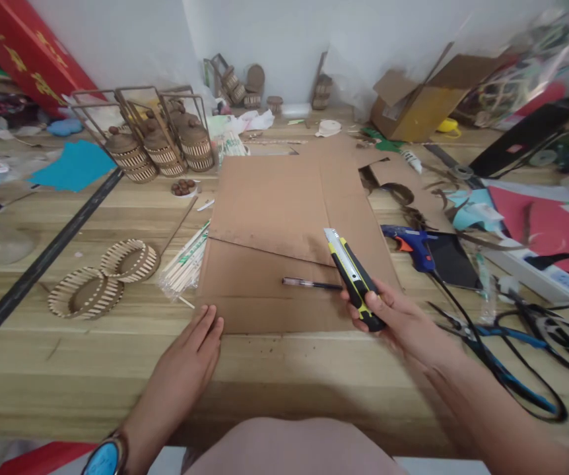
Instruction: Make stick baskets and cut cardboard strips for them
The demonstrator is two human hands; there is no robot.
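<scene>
My right hand (386, 313) is closed around a yellow-and-black utility knife (355, 277), held above the cardboard sheet (269, 204). The knife's tip points up and away from me. My left hand (198, 343) lies flat on the table with its fingertips at the sheet's near left corner. A thin dark strip (269, 250) runs slantwise over the cardboard. Nearer to me a pen (309, 284) lies on the sheet, its right end hidden behind the knife and my right hand.
Two joined striped rings (86, 290) and a bundle of wrapped sticks (185, 260) lie left. Several small lantern-like baskets (158, 145) stand behind them. On the right are a blue glue gun (413, 244), scissors (507, 369), a power strip (542, 274) and cables. An open box (423, 99) stands behind.
</scene>
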